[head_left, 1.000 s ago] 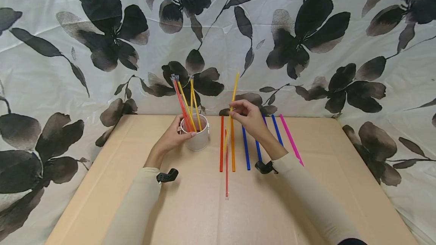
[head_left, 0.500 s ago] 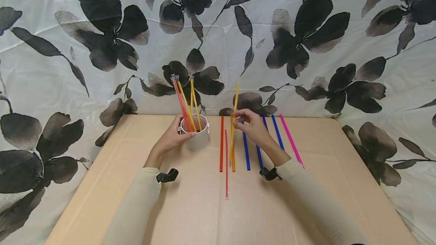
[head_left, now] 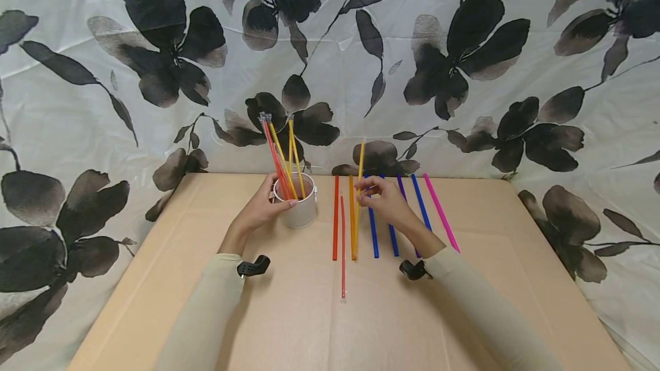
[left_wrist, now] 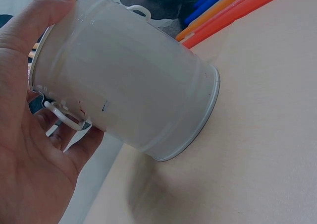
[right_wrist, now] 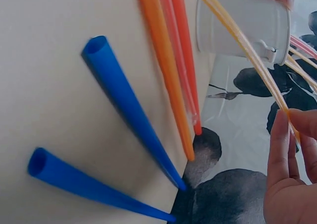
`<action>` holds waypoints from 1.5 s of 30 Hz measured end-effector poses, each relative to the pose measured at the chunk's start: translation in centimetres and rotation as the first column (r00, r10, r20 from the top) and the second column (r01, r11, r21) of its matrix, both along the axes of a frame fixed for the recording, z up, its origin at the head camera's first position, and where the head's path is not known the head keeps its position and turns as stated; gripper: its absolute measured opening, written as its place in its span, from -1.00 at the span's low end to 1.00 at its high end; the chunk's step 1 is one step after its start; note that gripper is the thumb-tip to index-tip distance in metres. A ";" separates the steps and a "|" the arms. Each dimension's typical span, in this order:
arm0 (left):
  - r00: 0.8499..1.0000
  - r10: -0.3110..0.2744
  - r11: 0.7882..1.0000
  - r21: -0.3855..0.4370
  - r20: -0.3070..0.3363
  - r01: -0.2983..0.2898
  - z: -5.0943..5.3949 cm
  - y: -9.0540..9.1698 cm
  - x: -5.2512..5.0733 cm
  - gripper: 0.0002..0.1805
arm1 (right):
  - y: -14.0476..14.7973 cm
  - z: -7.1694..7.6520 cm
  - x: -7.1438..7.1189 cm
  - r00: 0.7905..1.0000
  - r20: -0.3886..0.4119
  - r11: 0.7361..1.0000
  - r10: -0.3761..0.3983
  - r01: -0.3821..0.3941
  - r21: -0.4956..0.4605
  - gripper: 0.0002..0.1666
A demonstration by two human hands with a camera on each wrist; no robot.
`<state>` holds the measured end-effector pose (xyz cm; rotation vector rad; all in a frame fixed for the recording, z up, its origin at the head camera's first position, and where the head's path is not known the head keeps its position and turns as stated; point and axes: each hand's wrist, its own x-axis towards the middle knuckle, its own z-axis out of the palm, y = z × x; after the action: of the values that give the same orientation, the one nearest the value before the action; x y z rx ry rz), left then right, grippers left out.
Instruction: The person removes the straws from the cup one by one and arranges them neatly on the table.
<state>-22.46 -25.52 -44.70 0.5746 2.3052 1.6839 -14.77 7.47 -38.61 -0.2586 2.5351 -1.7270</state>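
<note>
One yellow straw (right_wrist: 252,57), clamped by the right hand (head_left: 380,197)
At its nine o'clock, left hand (head_left: 260,209) is gripping the bucket (head_left: 301,214); gentle pinching should be preventing kinks.

Yel. straw (head_left: 361,160) pinched, R of gripped wht. bucket (head_left: 301,213) w/ straws (head_left: 277,159).

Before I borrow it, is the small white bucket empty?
Not empty: in the head view, red sticks and yellow sticks lean inside the white bucket, tops above its rim.
</note>
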 end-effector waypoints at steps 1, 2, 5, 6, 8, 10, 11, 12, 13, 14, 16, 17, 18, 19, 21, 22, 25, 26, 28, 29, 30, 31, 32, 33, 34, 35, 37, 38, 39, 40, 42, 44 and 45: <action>1.000 0.000 1.000 0.003 0.001 0.000 0.0 0.0 0.0 -0.14 | 0.0 -0.1 0.0 1.000 0.017 1.000 0.000 0.000 0.001 -0.62; 1.000 0.000 1.000 0.003 0.000 0.000 0.0 0.0 0.0 -0.14 | 0.1 -0.2 0.0 0.999 0.037 1.000 0.001 -0.001 0.001 -0.62; 1.000 0.002 1.000 0.004 -0.001 -0.002 0.1 0.0 0.0 -0.13 | 0.4 -1.4 -0.4 0.998 0.061 1.000 0.004 -0.005 0.010 -0.64; 1.000 0.003 1.000 0.003 0.000 -0.003 0.1 -0.1 0.0 -0.13 | 0.6 -2.0 -0.6 0.998 0.063 1.000 0.003 -0.004 0.018 -0.65; 1.000 0.003 1.000 -0.002 -0.001 -0.003 0.0 -0.1 -0.1 -0.13 | 0.9 -3.1 -0.9 0.998 0.065 0.999 0.002 -0.004 0.039 -0.67; 1.000 0.005 1.000 -0.005 -0.001 -0.005 -0.1 -0.1 -0.2 -0.13 | 1.2 -4.1 -1.3 0.998 0.062 0.999 0.000 -0.003 0.054 -0.66; 1.000 0.004 1.000 -0.008 -0.002 -0.004 -0.1 -0.2 -0.2 -0.13 | 1.2 -4.2 -1.3 0.998 0.068 0.998 -0.001 -0.004 0.061 -0.66; 1.000 0.003 1.000 -0.010 -0.004 -0.003 -0.1 -0.2 -0.2 -0.13 | 1.3 -4.3 -1.3 0.997 0.075 0.997 -0.001 -0.005 0.071 -0.65; 1.000 0.002 1.000 -0.012 -0.006 -0.002 -0.1 -0.2 -0.2 -0.14 | 1.3 -4.4 -1.2 0.997 0.083 0.997 0.000 -0.006 0.076 -0.65; 1.000 0.001 1.000 -0.012 -0.007 -0.001 -0.1 -0.2 -0.3 -0.14 | 1.4 -4.5 -1.2 0.996 0.091 0.996 -0.001 -0.007 0.086 -0.64; 1.000 0.001 1.000 -0.015 -0.008 -0.001 -0.1 -0.2 -0.3 -0.14 | 1.5 -4.7 -1.2 0.994 0.106 0.994 -0.001 -0.010 0.105 -0.64; 1.000 0.002 1.000 -0.016 -0.008 -0.003 -0.1 -0.2 -0.3 -0.14 | 1.5 -4.9 -1.2 0.993 0.114 0.993 -0.003 -0.010 0.116 -0.64; 1.000 0.004 1.000 -0.017 -0.007 -0.004 0.0 -0.2 -0.2 -0.14 | 1.6 -5.0 -1.2 0.993 0.121 0.992 -0.004 -0.012 0.129 -0.64; 1.000 0.005 1.000 -0.016 -0.006 -0.005 0.0 -0.1 -0.2 -0.14 | 1.6 -5.1 -1.2 0.992 0.129 0.990 -0.006 -0.012 0.138 -0.64; 1.000 0.006 1.000 -0.014 -0.006 -0.007 0.1 -0.1 -0.2 -0.14 | 1.6 -5.3 -1.1 0.990 0.142 0.988 -0.011 -0.012 0.156 -0.64; 1.000 0.005 1.000 -0.013 -0.007 -0.005 0.2 -0.1 -0.2 -0.13 | 1.6 -5.4 -1.1 0.988 0.151 0.987 -0.013 -0.011 0.161 -0.65; 1.000 0.005 1.000 -0.012 -0.005 -0.005 0.2 -0.1 -0.1 -0.13 | 1.6 -5.7 -1.0 0.985 0.173 0.982 -0.021 -0.012 0.186 -0.66; 1.000 0.006 1.000 -0.011 -0.003 -0.006 0.3 0.0 -0.1 -0.13 | 1.5 -5.8 -1.0 0.984 0.175 0.980 -0.020 -0.015 0.197 -0.67; 1.000 0.010 1.000 -0.013 0.001 -0.010 0.2 0.0 -0.2 -0.14 | 1.5 -6.0 -0.9 0.983 0.181 0.976 -0.018 -0.021 0.216 -0.68; 1.000 0.009 1.000 -0.013 0.002 -0.009 0.2 0.0 -0.2 -0.14 | 1.4 -6.0 -0.8 0.984 0.179 0.973 -0.017 -0.025 0.229 -0.69; 1.000 0.010 1.000 -0.013 0.004 -0.010 0.2 0.0 -0.2 -0.14 | 1.4 -6.1 -0.8 0.984 0.176 0.970 -0.015 -0.028 0.241 -0.69; 1.000 0.007 1.000 -0.011 0.004 -0.007 0.2 0.0 -0.2 -0.14 | 1.4 -6.1 -0.7 0.985 0.175 0.968 -0.012 -0.033 0.251 -0.70; 1.000 0.006 1.000 -0.011 0.003 -0.006 0.2 0.0 -0.3 -0.14 | 1.3 -6.2 -0.7 0.985 0.172 0.965 -0.008 -0.038 0.260 -0.70; 1.000 0.004 1.000 -0.010 0.003 -0.004 0.2 0.0 -0.3 -0.14 | 1.3 -6.3 -0.7 0.985 0.172 0.962 -0.005 -0.043 0.269 -0.70; 1.000 0.001 1.000 -0.009 0.004 -0.001 0.2 0.0 -0.3 -0.13 | 1.3 -6.3 -0.7 0.985 0.172 0.959 -0.001 -0.048 0.280 -0.70; 1.000 -0.001 1.000 -0.009 0.005 0.001 0.2 0.0 -0.4 -0.13 | 1.3 -6.3 -0.8 0.985 0.171 0.956 0.004 -0.054 0.287 -0.71; 1.000 0.002 1.000 -0.011 0.009 -0.002 0.1 0.0 -0.4 -0.14 | 1.2 -6.3 -0.8 0.985 0.171 0.951 0.016 -0.068 0.303 -0.73; 1.000 0.003 1.000 -0.012 0.010 -0.003 0.1 0.0 -0.4 -0.14 | 1.2 -6.3 -0.8 0.984 0.176 0.948 0.020 -0.074 0.308 -0.75; 1.000 0.002 1.000 -0.012 0.012 -0.002 0.1 0.0 -0.4 -0.14 | 1.1 -6.2 -0.8 0.983 0.181 0.946 0.026 -0.083 0.314 -0.76; 1.000 0.002 1.000 -0.013 0.012 -0.002 0.1 0.0 -0.4 -0.14 | 1.1 -6.2 -0.8 0.982 0.186 0.944 0.032 -0.091 0.317 -0.77; 1.000 0.003 1.000 -0.014 0.013 -0.003 0.1 0.0 -0.4 -0.14 | 1.0 -6.1 -0.8 0.980 0.194 0.937 0.046 -0.109 0.331 -0.79; 1.000 0.004 1.000 -0.014 0.015 -0.003 0.2 0.0 -0.4 -0.14 | 0.9 -6.0 -0.7 0.977 0.205 0.932 0.058 -0.126 0.340 -0.80; 1.000 0.004 1.000 -0.013 0.016 -0.004 0.2 0.0 -0.4 -0.15 | 0.8 -6.0 -0.7 0.976 0.206 0.928 0.064 -0.134 0.348 -0.80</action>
<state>-22.84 -25.50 -44.52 0.5524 2.3060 1.6677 -15.50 8.29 -44.61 -0.1836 2.5790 -1.1579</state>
